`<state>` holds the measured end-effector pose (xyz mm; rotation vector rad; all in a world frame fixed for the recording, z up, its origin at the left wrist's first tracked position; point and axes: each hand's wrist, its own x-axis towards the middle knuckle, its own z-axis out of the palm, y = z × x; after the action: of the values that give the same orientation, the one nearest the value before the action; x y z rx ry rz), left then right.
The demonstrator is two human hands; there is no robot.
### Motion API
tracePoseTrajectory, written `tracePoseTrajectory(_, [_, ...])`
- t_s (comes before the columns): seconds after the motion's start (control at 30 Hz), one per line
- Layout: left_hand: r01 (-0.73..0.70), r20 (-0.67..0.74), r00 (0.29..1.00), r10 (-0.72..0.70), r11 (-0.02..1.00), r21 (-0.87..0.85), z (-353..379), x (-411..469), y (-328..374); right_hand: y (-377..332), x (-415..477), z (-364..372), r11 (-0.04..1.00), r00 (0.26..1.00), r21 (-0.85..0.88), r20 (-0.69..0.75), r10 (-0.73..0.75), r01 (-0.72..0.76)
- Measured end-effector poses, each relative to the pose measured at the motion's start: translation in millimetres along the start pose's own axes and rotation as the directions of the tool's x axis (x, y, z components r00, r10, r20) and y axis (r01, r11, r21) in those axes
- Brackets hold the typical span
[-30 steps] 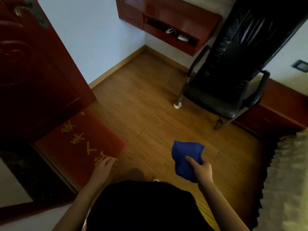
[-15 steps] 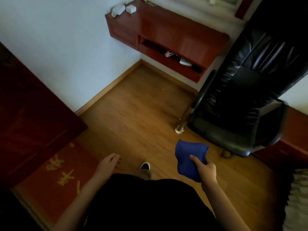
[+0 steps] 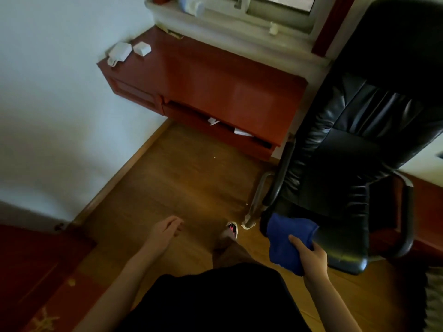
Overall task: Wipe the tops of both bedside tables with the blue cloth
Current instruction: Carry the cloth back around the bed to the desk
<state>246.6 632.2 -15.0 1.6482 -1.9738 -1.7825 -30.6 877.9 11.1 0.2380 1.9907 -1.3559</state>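
My right hand (image 3: 311, 256) grips the crumpled blue cloth (image 3: 286, 240) low in the frame, just in front of the black chair's seat. My left hand (image 3: 165, 230) hangs over the wooden floor with its fingers apart and holds nothing. Ahead, a red-brown wall-mounted table (image 3: 215, 77) sits in the corner under the window; two small white items (image 3: 129, 51) lie on its far left end. A second red-brown cabinet top (image 3: 429, 212) shows at the right edge, mostly hidden behind the chair.
A black leather armchair (image 3: 354, 144) with metal arms stands between me and the right-hand cabinet. The windowsill (image 3: 239, 22) carries small objects. A red doormat (image 3: 38, 291) lies at lower left. My shoe (image 3: 232, 230) is on the floor. Bedding fringe (image 3: 435, 291) shows at lower right.
The view has moved forward and up toward the corner table and window. The door has left the frame. The chair is closer, and the cloth in my right hand is now beside its seat.
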Motion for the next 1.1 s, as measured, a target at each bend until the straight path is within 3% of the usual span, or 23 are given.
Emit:
tracePoseTrajectory(0.3, [0.028,-0.131,0.991,-0.039,0.996,-0.086,-23,123,91,-150,117,85,0.995,0.992,-0.065,0.113,-0.063,0.071])
tracePoseTrajectory(0.53, [0.01,-0.134,0.991,-0.013,1.0,-0.019,-46,203,157,-232,173,144,0.994,0.986,-0.007,0.13,-0.103,0.105])
tracePoseTrajectory(0.8, [-0.12,0.045,0.992,0.115,0.983,0.14,-78,326,246,-291,233,212,0.988,0.988,-0.038,0.016,-0.152,0.152])
tracePoseTrajectory(0.97, [-0.287,0.198,0.952,0.234,0.906,0.312,-96,406,312,-337,264,267,0.966,0.973,-0.135,-0.034,-0.227,0.22])
tracePoseTrajectory(1.1, [-0.395,0.261,0.914,0.309,0.826,0.404,-100,460,353,-374,294,306,0.963,0.964,-0.07,-0.044,-0.263,0.26])
